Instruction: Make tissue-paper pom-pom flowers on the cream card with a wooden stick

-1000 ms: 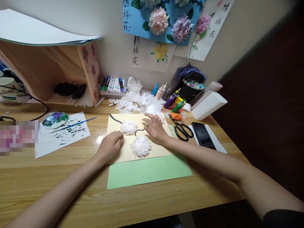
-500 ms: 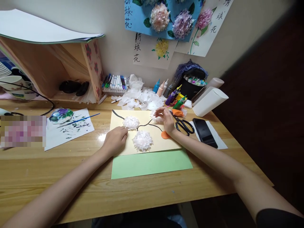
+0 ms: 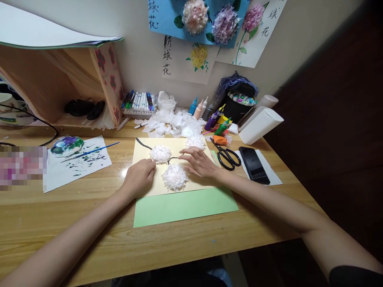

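Yellow paper (image 3: 191, 181) lies under both hands: left hand (image 3: 138, 178) curled loosely, right hand (image 3: 201, 163) flat, fingers spread.

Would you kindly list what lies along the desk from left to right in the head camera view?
Paint palette → blue paintbrush → left hand → lower white paper flower → right hand → scissors → black phone.

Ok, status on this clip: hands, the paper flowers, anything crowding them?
Left hand loosely curled on the yellow sheet, beside upper flower. Right hand flat, empty, beside lower flower. Scissors lie just right, clear of the hands.
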{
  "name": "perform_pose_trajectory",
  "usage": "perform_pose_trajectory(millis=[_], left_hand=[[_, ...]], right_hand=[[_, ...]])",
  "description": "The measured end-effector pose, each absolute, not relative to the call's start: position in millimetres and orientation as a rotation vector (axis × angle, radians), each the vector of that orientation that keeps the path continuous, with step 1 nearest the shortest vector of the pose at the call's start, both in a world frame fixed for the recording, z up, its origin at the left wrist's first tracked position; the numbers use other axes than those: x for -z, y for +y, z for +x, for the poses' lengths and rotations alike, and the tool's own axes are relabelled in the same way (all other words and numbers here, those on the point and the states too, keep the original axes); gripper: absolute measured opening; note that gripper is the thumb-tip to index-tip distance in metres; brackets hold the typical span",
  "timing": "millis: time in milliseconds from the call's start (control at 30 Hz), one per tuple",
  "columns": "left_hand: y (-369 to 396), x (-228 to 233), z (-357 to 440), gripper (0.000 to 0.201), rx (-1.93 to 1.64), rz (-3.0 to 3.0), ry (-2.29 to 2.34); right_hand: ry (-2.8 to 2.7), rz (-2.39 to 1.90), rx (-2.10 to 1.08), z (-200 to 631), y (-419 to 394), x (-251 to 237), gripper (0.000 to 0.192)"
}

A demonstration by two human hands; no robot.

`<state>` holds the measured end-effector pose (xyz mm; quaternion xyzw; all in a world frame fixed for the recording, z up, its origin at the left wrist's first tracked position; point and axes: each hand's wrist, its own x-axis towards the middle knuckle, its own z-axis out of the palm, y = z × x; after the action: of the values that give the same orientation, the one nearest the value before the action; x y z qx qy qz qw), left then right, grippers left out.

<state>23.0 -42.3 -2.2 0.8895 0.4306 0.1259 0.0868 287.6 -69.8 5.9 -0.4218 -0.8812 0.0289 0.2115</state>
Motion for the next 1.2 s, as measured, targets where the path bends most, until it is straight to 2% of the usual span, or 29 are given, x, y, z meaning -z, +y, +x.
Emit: perform_pose_trajectory(millis=[167,400,633,733,833,900,1000,1200], left_hand=[[-42,3,23,0.025,-0.370,2.650,1.283],[-42,2,22,0.025,-0.349,2.631,1.284],[-44,1,28,0.026,-0.286,2.692,1.370],[-44,2,29,0.026,-0.285,2.721,1.379],[-44,4,29,0.025,-0.301,2.715,1.372],[-43,4,27,0.025,-0.311,2.706,1.369],[-43,3,26,0.027,-0.319,2.680,1.364],[-42,2,28,0.029,-0.318,2.633,1.363]], right_hand=[[-2.251,-1.392,-0.004,281,-55,-3,0.033],[-2.290,-1.486,-0.049,274,-50,14,0.031],[-2.373,-1.195,-0.079,283,-48,7,0.038],[-2.168,-1.151,-0.147,296,-48,-8,0.053],[-2.006,-1.194,-0.058,318,-55,-23,0.050],[-2.129,-1.190,0.029,333,-67,-26,0.042],[-2.411,-1.135,-0.017,347,-95,-16,0.034],[-2.480,-1.183,-0.187,349,-129,7,0.044]])
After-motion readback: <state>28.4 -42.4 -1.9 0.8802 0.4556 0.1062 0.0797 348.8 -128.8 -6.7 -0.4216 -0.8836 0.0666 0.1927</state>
